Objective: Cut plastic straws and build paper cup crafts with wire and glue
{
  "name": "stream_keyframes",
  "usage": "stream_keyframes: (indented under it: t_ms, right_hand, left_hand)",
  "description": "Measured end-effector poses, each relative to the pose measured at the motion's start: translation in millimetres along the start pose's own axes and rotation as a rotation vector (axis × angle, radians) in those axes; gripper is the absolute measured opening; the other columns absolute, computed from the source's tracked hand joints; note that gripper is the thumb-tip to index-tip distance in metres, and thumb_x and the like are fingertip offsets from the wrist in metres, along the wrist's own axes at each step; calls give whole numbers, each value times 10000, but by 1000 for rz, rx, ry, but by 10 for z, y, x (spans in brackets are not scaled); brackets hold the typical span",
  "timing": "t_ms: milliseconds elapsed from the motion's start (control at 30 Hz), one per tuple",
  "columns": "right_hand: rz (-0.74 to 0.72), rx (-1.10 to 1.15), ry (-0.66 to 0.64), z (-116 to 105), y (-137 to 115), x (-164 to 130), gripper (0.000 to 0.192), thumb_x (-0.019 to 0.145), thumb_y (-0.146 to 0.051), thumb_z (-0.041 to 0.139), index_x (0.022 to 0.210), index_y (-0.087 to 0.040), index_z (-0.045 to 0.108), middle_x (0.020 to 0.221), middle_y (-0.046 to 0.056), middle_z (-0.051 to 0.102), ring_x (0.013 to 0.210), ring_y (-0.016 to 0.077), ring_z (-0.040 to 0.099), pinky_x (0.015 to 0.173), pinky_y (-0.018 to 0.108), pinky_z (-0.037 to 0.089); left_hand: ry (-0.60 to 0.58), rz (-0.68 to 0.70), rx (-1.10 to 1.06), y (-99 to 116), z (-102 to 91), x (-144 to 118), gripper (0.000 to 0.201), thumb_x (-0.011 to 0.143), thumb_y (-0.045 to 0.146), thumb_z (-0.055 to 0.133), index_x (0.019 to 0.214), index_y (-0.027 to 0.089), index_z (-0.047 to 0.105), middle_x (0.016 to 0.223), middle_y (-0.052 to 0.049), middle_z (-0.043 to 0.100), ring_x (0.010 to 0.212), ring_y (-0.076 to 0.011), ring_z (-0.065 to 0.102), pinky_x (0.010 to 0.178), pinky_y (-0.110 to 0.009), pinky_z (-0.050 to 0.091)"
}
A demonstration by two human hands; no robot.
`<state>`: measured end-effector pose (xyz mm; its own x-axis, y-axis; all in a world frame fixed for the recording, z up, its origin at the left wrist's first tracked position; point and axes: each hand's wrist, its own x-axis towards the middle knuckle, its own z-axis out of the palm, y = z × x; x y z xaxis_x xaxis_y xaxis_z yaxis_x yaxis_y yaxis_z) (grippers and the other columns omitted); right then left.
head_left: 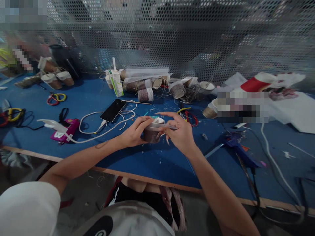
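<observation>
Cup (152,132), small and wrapped in brown cord, is held above the near part of a blue table (157,160), clasped between both of the person's hands. The left hand (135,131) closes round the cup's left side, fingers curled over its wall and thumb near the pale rim. The right hand (180,134) meets it from the other side, pinching a thin strand or strip against the cup's upper edge with the forefinger stretched out straight above; whether that strand is cord or tape cannot be told.

Judged from the grip, the wrapping calls for steady tension: the left hand would do well to turn the cup slowly while the right keeps the strand taut and laid tight against the last turn, so no gap opens and nothing slackens near the rim.

Taking the cup as the landmark, a black phone (113,110) lies beyond it to the left, with a white cable (98,131) looping round it toward a pink case (67,130). Straight beyond the cup stands a heap of similar wrapped cups (145,87) and a small drink carton (116,82) against a perforated metal screen (172,39). To the cup's right rests a blue glue gun (237,147), and farther right a pile of white and red cloth (270,88).
</observation>
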<state>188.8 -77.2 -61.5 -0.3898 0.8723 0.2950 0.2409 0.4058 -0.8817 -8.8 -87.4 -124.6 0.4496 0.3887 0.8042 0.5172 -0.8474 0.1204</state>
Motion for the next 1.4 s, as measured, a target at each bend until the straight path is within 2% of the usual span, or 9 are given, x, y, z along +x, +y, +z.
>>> stream_keyframes:
  t_ms: [167,433,533,667,833,1100,1233,1400]
  right_hand:
    - [-153,-185,88,10,29,-45,331,885,-414,529,1143,-207,521,581,-35,610,467,131,612,448,231,443]
    - [-310,-397,122,-7,-34,-83,222,941,-333,430,1123,-218,486,548,-56,549,441,111,556,461,225,409]
    - [-328,-480,158,-10,-36,-80,213,932,-321,450,1116,-223,493,580,-47,562,440,105,527,464,226,389]
    - [-351,-490,164,-12,-13,-53,193,938,-322,426,1069,-221,525,725,1,634,489,99,542,493,228,401]
    - [-329,-458,173,18,-6,-50,214,934,-335,443,1087,-216,533,567,-40,565,484,113,527,522,238,394]
    - [-283,-429,139,29,-11,-53,249,939,-362,426,1080,-210,563,495,-54,497,447,114,469,515,251,357]
    - [-284,-397,123,38,5,-46,267,941,-367,419,1096,-206,565,539,-38,556,458,112,481,504,246,344]
    - [-284,-396,100,49,-18,-52,319,947,-387,393,1115,-193,581,550,-19,584,463,117,498,516,245,351]
  left_hand:
    - [4,10,16,-16,-19,20,763,807,362,633,1403,102,235,1140,-197,518,1120,-287,546,895,-453,525]
    - [55,-40,-54,-5,-15,31,753,777,463,646,1358,117,314,1112,-181,547,1065,-263,568,851,-427,534]
    - [58,-82,-77,1,-15,27,759,747,480,671,1337,133,342,1101,-166,557,1046,-256,570,836,-416,530]
    - [78,-62,-109,-5,-15,17,797,717,511,689,1334,141,348,1100,-163,567,1019,-257,569,818,-422,520]
    - [110,-86,-123,-11,-11,7,791,714,615,628,1313,168,369,1070,-144,576,979,-251,577,783,-415,514]
    - [134,-86,-200,-3,4,-12,786,697,611,652,1302,194,373,1089,-132,566,999,-243,574,794,-400,519]
    - [156,-100,-213,-4,9,-34,806,665,616,678,1293,205,385,1085,-125,565,1003,-252,571,816,-420,508]
    - [166,-89,-239,2,-9,-39,787,678,612,670,1288,195,398,1061,-111,556,983,-229,560,811,-390,499]
